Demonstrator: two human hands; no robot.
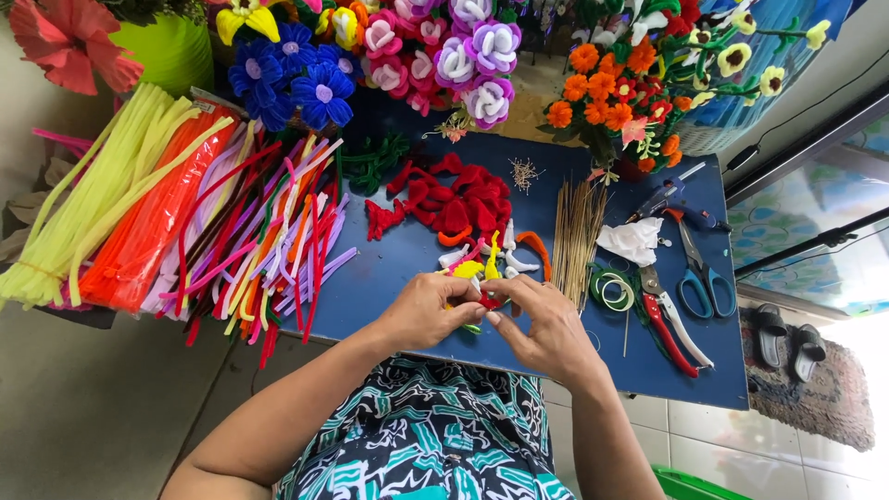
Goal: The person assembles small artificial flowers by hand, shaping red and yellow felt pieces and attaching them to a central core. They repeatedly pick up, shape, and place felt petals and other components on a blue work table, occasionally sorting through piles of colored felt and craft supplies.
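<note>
Both hands meet over the near edge of a blue table (389, 259). My left hand (428, 310) and my right hand (544, 329) pinch a small pipe-cleaner piece (482, 301) of red, yellow and green between their fingertips. Just beyond the hands lie loose yellow, white and orange bent pipe-cleaner bits (491, 257). Behind them sits a heap of red pipe-cleaner petals (454, 204). Most of the held piece is hidden by the fingers.
Bundles of yellow, orange and mixed pipe cleaners (185, 222) fill the left. Thin wooden sticks (576, 227), tape rolls (611, 290), red-handled cutters (671, 324), blue scissors (699, 273), a glue gun (667, 199) and tissue (632, 241) lie right. Finished flowers (444, 51) line the back.
</note>
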